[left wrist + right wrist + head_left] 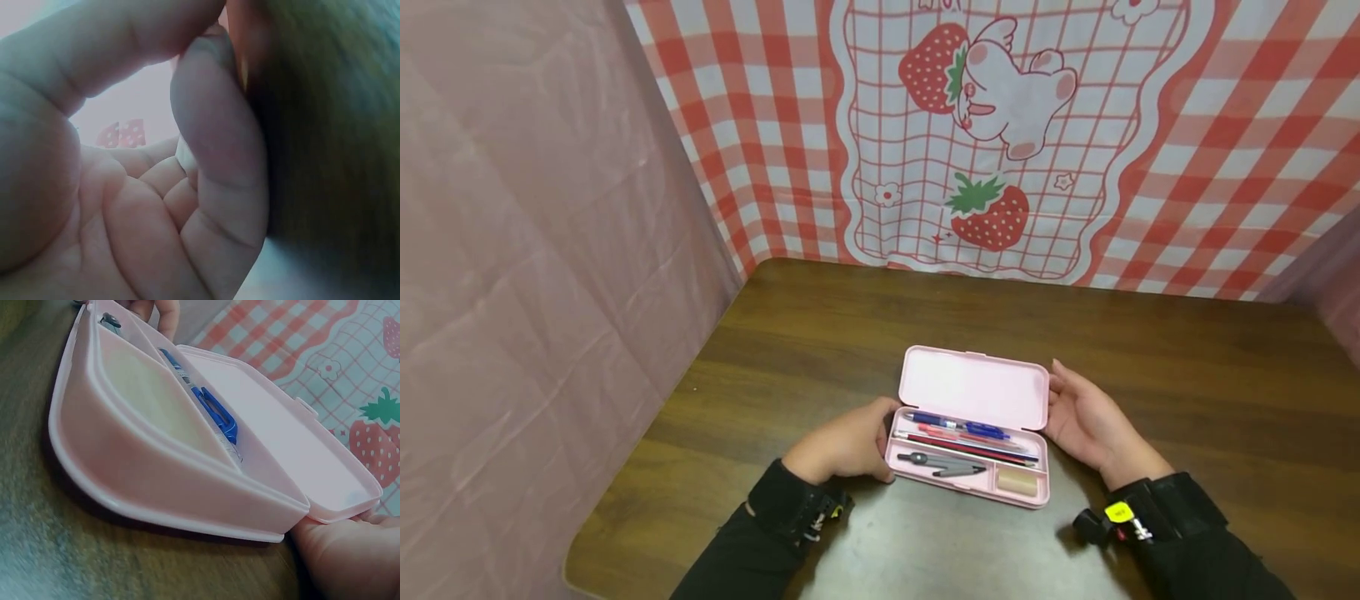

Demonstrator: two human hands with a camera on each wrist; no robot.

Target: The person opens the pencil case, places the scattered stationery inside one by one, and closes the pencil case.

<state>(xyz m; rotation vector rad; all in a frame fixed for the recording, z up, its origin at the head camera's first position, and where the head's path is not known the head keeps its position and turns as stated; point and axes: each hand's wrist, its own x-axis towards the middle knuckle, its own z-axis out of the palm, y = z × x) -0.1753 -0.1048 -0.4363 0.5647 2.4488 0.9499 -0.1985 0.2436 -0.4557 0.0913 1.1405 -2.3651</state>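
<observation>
A pink pencil case (1042, 497) lies on the table with its lid (973, 387) folded back. Inside are a blue pen (987, 430), a reddish clear pen (940, 432), dark and red pencils (973, 449), a grey compass (955, 465) and a beige eraser (1017, 480). My left hand (846, 442) grips the case's left end, thumb at the near corner, fingers curled at the far one; its wrist view shows mostly palm and fingers. At the lid's right edge, my right hand (1090, 421) rests with loosely bent fingers, partly hidden beneath the lid in the right wrist view.
The brown wooden table (820, 333) reaches back to a red-and-white checked cloth (775, 125) printed with strawberries. A pink drape (550, 250) hangs along the left side. Black bands with small devices (1120, 512) sit on both wrists.
</observation>
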